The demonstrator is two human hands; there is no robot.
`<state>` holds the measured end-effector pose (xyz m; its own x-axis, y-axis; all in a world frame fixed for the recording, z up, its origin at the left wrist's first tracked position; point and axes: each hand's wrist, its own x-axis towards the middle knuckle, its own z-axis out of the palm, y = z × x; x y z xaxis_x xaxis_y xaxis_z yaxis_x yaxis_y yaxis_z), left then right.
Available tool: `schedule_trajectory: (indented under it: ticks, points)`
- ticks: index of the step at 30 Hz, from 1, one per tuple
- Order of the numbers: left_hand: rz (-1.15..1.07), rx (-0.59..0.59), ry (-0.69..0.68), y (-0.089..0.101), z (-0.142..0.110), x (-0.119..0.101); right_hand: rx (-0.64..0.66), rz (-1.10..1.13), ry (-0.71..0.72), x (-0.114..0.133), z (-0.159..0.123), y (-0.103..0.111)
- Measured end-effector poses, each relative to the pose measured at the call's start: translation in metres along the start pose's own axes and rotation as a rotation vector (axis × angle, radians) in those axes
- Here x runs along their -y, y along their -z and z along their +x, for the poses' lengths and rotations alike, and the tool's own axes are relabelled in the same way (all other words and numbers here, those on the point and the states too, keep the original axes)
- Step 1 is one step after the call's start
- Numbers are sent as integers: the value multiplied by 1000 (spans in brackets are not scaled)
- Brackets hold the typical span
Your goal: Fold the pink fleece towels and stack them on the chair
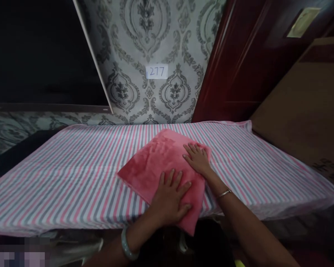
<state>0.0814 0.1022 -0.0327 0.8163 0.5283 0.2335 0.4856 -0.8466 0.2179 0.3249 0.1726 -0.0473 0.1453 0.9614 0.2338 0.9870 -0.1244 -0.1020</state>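
Note:
A folded pink plush cloth [153,163] lies on a table covered with a pink, grey and white striped sheet [72,174]; its near corner hangs over the front edge. My left hand [169,200] rests flat on the cloth's near part, fingers spread. My right hand [197,157] lies flat on the cloth's far right corner, fingers stretched out. Neither hand grips anything. A pale green bangle is on my left wrist and a thin metal bracelet on my right.
Behind the table is grey patterned wallpaper with a paper label reading 277 [156,71]. A dark red door [239,63] stands at the back right, a dark screen [39,52] at the back left, and brown floor [303,111] to the right.

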Motion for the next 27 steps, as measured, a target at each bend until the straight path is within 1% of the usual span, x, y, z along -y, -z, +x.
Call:
schedule_trajectory:
  ticks: [6,10,12,14,15,16,17,18,20,21,23,24,26,27]
  points:
    - [-49,-23,-5,-9,1,-2,-51,-25,14,-6,-3,-8]
    - [-55,-64,-13,-8,0,-8,-63,5,22,-13,-3,-11]
    - [-70,-94,-59,-2,-6,-7,-72,48,33,-17,-1,-12]
    - [-100,-153,-121,8,-19,1,-89,127,44,-21,-2,-13]
    - [-109,-211,-132,15,-27,7,-110,181,46,-22,-5,-13]
    - [-112,-289,-114,23,-36,17,-143,245,40,-24,-11,-13]
    - [-113,-381,-66,32,-44,29,-183,317,19,-25,-19,-12]
    - [-114,-482,25,40,-53,42,-227,396,-23,-25,-29,-12]
    - [-182,-636,254,55,-64,75,-292,567,-174,-25,-54,-11]
    - [-250,-682,394,60,-67,92,-304,668,-270,-25,-67,-11]
    - [-487,-678,651,64,-67,123,-288,906,-460,-24,-87,-10]
    - [-631,-644,739,64,-65,135,-270,1026,-539,-24,-93,-10]
    - [-889,-553,855,62,-57,151,-236,1216,-658,-26,-96,-9]
    - [-992,-506,873,61,-52,156,-224,1275,-693,-28,-94,-9]
